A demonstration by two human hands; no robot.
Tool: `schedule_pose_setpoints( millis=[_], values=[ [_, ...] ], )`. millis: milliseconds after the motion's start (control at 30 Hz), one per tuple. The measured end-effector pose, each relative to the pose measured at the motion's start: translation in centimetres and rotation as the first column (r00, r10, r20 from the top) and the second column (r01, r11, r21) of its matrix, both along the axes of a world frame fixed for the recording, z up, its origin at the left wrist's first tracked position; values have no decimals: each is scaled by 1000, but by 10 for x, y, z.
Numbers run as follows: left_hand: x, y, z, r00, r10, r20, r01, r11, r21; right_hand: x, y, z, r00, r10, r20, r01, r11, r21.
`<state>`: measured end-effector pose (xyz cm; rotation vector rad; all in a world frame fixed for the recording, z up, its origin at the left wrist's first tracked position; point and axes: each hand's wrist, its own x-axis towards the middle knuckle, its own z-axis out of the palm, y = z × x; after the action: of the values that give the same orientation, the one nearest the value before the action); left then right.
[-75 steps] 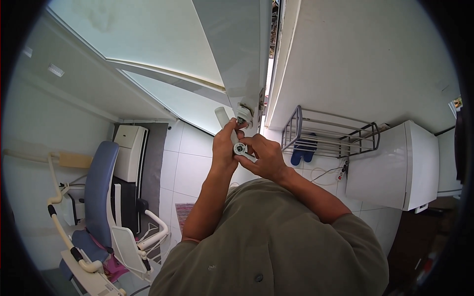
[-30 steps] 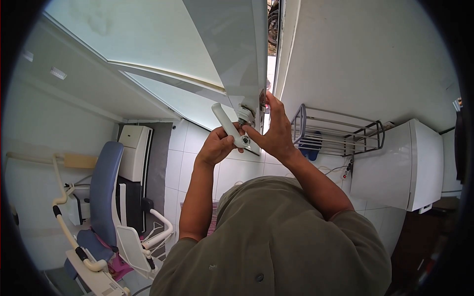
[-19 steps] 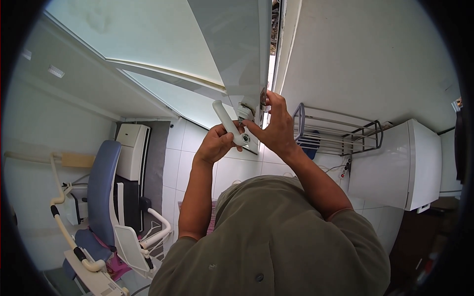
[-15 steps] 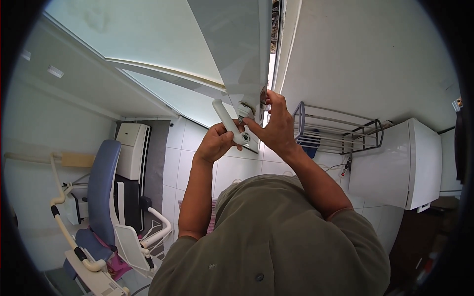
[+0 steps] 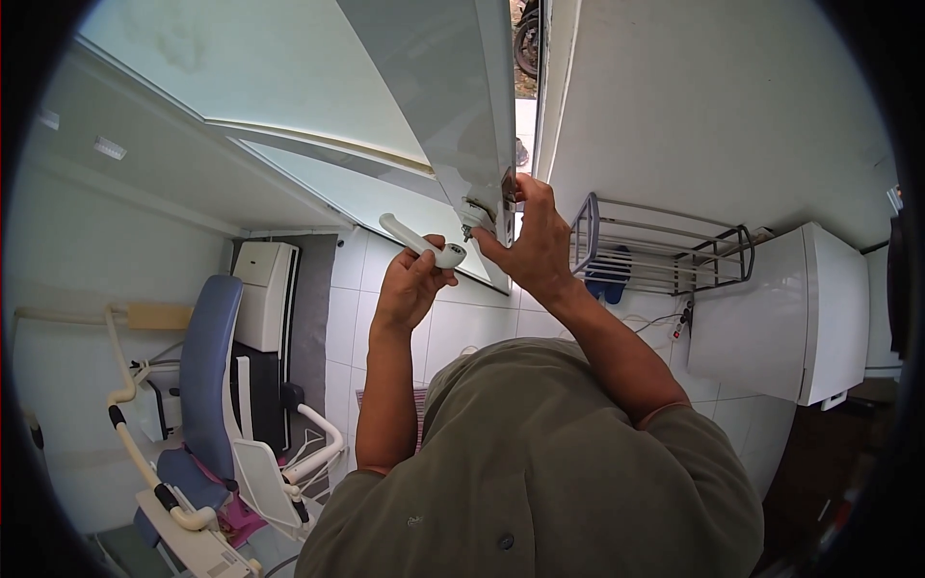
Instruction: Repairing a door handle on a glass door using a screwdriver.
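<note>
My left hand point(image 5: 411, 286) is closed around a white door handle point(image 5: 416, 241), a bent lever whose round end shows a dark socket. That end sits apart from the door, just left of a small metal spindle point(image 5: 467, 231) sticking out of the white base on the door face. My right hand point(image 5: 533, 241) grips the edge of the grey-framed door point(image 5: 462, 125) with glazed panels. Its thumb reaches to the spindle, and its fingers lie by the metal lock plate point(image 5: 509, 197) on the edge; their tips are partly hidden.
On the right wall hangs a metal rack point(image 5: 665, 241) with blue slippers point(image 5: 609, 275) behind it. A white cabinet-like appliance point(image 5: 761, 313) stands beyond. Exercise equipment with a blue padded seat point(image 5: 207, 376) fills the left. Through the door gap a wheel point(image 5: 526, 43) shows.
My left hand has moved left with the door handle, drawing its socket end away from the spindle and tilting the lever flatter. The door gap looks wider; my right hand stays at the edge.
</note>
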<state>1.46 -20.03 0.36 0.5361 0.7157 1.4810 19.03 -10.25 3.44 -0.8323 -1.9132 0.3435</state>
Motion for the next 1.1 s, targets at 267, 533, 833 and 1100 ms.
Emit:
schedule_pose_setpoints(
  millis=[267, 533, 833, 1100],
  values=[
    [12, 1, 21, 983, 81, -166, -97, 991, -90, -1, 1, -3, 1000, -5, 0, 5, 1000, 2],
    [19, 4, 31, 973, 131, -191, -158, 979, -130, 0, 1, -4, 1000, -2, 10, 2, 1000, -27],
    [28, 7, 35, 963, 205, -173, -239, 950, -201, 0, 1, -6, 1000, -1, 1, 1, 1000, -21],
    [35, 6, 30, 961, 250, -117, -269, 945, -187, 0, 2, -6, 1000, -4, 7, 4, 1000, -26]
  ],
)
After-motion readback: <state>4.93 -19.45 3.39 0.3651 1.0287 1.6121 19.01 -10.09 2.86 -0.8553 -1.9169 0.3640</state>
